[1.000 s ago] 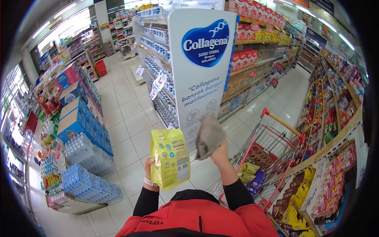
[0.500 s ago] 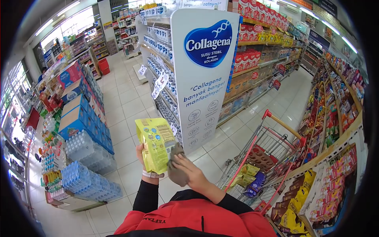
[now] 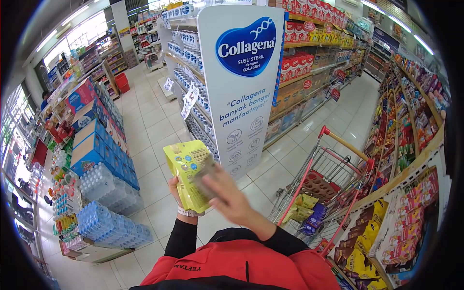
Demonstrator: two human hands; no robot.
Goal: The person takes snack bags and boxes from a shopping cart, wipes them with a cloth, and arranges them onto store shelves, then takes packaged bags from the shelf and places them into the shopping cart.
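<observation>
A yellow-green pouch [image 3: 182, 166] with printed text is held upright in front of me. My left hand [image 3: 173, 187] grips its left edge, the fingers partly hidden behind it. In my right hand [image 3: 233, 197] is a grey cloth [image 3: 205, 180], pressed against or just over the pouch's printed face. Motion blurs the cloth and the right fingers. To the right stands a shopping cart [image 3: 334, 159], in which yellow-green packs [image 3: 300, 205] and purple packs [image 3: 315, 216] lie.
A tall white display panel [image 3: 237, 92] at a shelf end stands just ahead. Stacked bottled-water packs [image 3: 108, 222] and blue cartons [image 3: 104, 154] line the left. Snack shelves [image 3: 411, 121] run along the right, with yellow-brown bags [image 3: 362, 246] nearby. A red bin [image 3: 122, 82] stands farther back.
My right hand and the cloth have moved up and left, from the pouch's right edge onto its front. The view has shifted slightly; my left hand keeps hold of the pouch.
</observation>
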